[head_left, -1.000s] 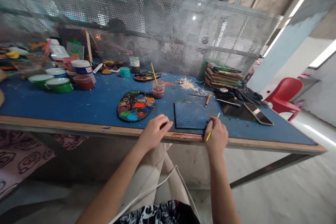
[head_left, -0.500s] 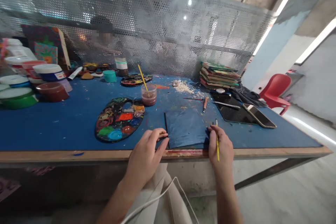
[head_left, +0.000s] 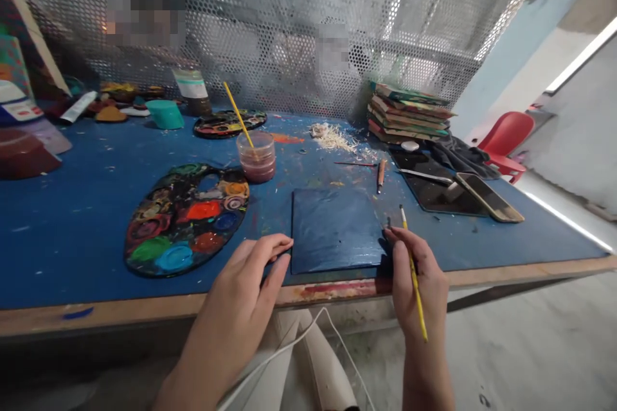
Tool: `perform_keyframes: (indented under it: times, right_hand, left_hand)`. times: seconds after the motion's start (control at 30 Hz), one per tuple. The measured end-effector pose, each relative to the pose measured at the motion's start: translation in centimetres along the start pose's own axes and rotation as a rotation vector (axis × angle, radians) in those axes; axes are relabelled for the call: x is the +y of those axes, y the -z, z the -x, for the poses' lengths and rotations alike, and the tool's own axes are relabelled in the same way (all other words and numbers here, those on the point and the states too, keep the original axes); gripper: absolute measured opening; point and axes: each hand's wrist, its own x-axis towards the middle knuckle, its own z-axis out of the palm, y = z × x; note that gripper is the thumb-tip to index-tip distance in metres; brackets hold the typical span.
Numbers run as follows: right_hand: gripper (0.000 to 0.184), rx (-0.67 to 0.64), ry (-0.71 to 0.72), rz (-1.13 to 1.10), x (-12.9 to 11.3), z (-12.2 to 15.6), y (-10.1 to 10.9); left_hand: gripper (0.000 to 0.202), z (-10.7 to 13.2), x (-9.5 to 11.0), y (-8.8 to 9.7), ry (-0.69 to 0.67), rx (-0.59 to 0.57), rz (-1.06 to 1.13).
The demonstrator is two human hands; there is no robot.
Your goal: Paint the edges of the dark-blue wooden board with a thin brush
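A square board point(head_left: 337, 231) painted dark blue, with a wet sheen, lies flat by the table's front edge. My left hand point(head_left: 248, 279) is at its left side, fingertips at the edge and thumb apart from the curved fingers. My right hand point(head_left: 421, 276) is closed around a slim yellow paintbrush point(head_left: 415, 282), its tip pointing away from me. The right fingertips are beside the board's right edge; whether they touch it I cannot tell. To the left lies a paint palette point(head_left: 187, 218) with red, green, blue and orange paint.
Behind the palette stands a cup of murky water point(head_left: 257, 157) with a yellow brush in it. Wood shavings point(head_left: 335, 138), a wooden-handled tool point(head_left: 381, 176), stacked boards point(head_left: 407, 112), a tablet point(head_left: 434, 186) and a phone point(head_left: 489, 196) lie farther back and right. A perforated metal screen point(head_left: 289, 32) closes the back.
The view has moved closer and turned slightly right. The board now looks squarer to me, and the left hand sits at its edge rather than over it. The brush stays in my right hand.
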Motion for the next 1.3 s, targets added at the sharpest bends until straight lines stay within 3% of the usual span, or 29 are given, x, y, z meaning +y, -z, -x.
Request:
perform_keyframes:
  times: [0.17, 0.3, 0.37, 0.43, 0.53, 0.63, 0.87, 1.3]
  right_hand:
    - [0.029, 0.012, 0.015, 0.007, -0.3, -0.2, 0.3]
    - [0.029, 0.271, -0.051, -0.150, -1.3, 0.2, 1.0]
    - [0.023, 0.336, -0.012, -0.216, -1.9, 0.9, 1.3]
    - [0.017, 0.259, 0.139, -0.297, -2.4, 1.9, 1.4]
    - [0.021, 0.012, 0.393, -0.410, -3.2, 3.5, 0.9]
    - [0.028, -0.127, 0.506, -0.443, -3.8, 4.7, -0.2]
    - [0.022, -0.159, 0.535, -0.486, -5.6, 5.0, -1.9]
    - [0.021, -0.224, 0.426, -0.525, -5.8, 5.3, -1.6]
  left_hand:
    - [0.021, 0.5, 0.2, 0.1, -0.041, 0.040, -0.050]
    - [0.015, 1.2, 0.0, 0.3, -0.167, 0.101, -0.069]
    - [0.013, 1.7, -0.3, 0.3, -0.280, 0.138, -0.071]
    - [0.014, 2.2, -0.5, 0.3, -0.381, 0.156, -0.111]
    - [0.009, 2.7, -0.8, -0.1, -0.456, 0.165, -0.246]
    - [0.006, 2.7, -0.8, -0.4, -0.457, 0.165, -0.320]
    - [0.006, 2.9, -1.2, -0.4, -0.466, 0.146, -0.384]
    - [0.008, 3.2, -1.6, -0.6, -0.477, 0.128, -0.443]
